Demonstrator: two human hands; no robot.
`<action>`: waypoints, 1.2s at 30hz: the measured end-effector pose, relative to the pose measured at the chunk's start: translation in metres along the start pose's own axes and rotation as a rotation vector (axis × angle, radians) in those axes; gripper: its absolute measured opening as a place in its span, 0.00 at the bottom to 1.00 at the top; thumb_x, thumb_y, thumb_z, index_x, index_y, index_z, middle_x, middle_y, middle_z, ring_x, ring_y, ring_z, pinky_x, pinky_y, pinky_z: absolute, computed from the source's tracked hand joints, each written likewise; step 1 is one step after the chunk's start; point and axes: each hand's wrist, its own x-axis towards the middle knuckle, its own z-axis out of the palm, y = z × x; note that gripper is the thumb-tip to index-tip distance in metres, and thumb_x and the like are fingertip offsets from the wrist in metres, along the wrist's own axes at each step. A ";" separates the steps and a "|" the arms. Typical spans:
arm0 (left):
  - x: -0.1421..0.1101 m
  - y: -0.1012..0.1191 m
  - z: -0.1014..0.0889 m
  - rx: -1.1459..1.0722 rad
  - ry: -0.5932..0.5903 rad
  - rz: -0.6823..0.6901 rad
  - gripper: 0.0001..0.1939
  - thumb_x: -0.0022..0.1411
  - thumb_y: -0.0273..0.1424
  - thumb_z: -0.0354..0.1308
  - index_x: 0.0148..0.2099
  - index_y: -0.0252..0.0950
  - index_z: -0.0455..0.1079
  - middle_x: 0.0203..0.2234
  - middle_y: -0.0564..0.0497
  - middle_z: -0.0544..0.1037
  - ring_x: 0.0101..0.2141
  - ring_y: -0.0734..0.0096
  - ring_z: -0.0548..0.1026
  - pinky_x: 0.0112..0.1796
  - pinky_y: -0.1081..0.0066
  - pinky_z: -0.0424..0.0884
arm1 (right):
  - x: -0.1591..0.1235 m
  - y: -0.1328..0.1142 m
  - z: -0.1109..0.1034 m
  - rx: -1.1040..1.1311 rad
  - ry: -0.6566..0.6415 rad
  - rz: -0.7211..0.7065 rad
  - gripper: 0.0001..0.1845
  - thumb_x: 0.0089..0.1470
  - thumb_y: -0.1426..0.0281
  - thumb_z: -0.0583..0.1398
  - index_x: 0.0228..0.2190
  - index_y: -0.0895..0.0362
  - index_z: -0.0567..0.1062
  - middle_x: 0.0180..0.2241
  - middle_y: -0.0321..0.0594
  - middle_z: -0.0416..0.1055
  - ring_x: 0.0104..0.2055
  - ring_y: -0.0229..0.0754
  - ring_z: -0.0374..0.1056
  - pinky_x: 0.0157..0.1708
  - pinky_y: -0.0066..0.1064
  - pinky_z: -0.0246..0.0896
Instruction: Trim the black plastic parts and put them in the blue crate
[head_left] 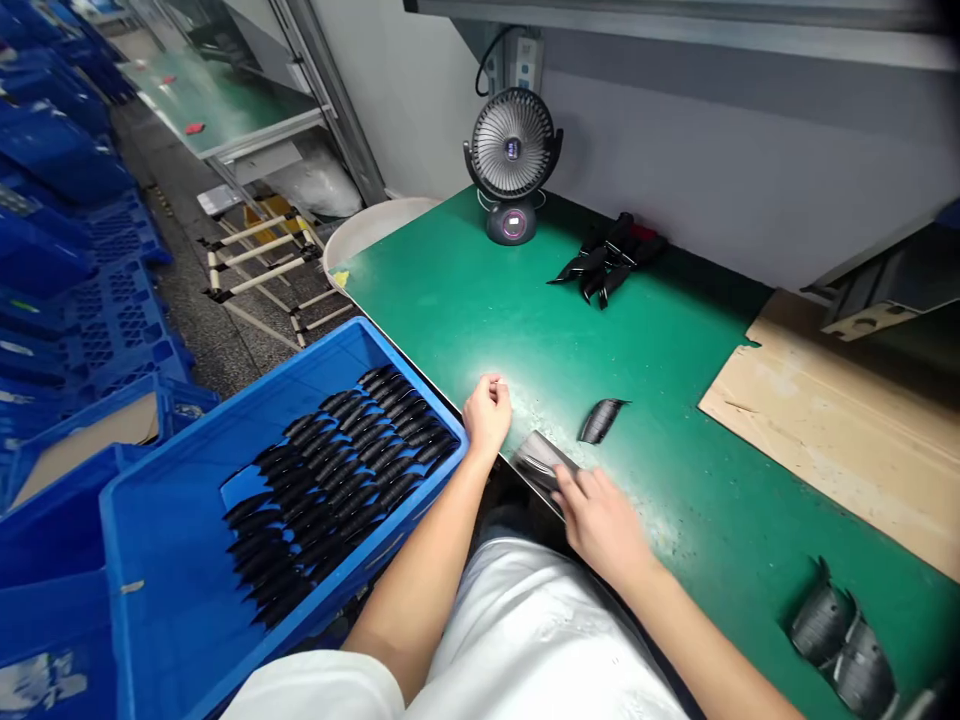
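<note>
My left hand [487,415] rests curled at the edge of the green-topped table [480,300], with nothing visible in it, right beside the rim of a blue plastic crate [409,375]. The crate holds tightly packed rows of curved black parts [337,480]. My right hand [604,525] grips a flat, glossy grey piece [541,465] at the table edge, and the fingers cover part of it. A single curved black part [600,420] lies just beyond that hand. Several grey ribbed parts [840,635] sit at the lower right.
A bundle of black parts [607,260] and a desk fan [512,165] stand at the table's back. Cardboard [832,430] covers the right side. Stacked blue crates [75,280] line the aisle at left, and my white-clothed lap sits below the table edge.
</note>
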 end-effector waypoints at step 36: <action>-0.004 -0.004 0.003 0.093 0.058 0.084 0.09 0.62 0.36 0.49 0.35 0.38 0.67 0.23 0.55 0.72 0.24 0.73 0.69 0.30 0.74 0.63 | 0.001 0.015 -0.013 0.126 -0.174 0.274 0.19 0.63 0.66 0.48 0.53 0.58 0.65 0.34 0.45 0.70 0.41 0.49 0.64 0.28 0.33 0.59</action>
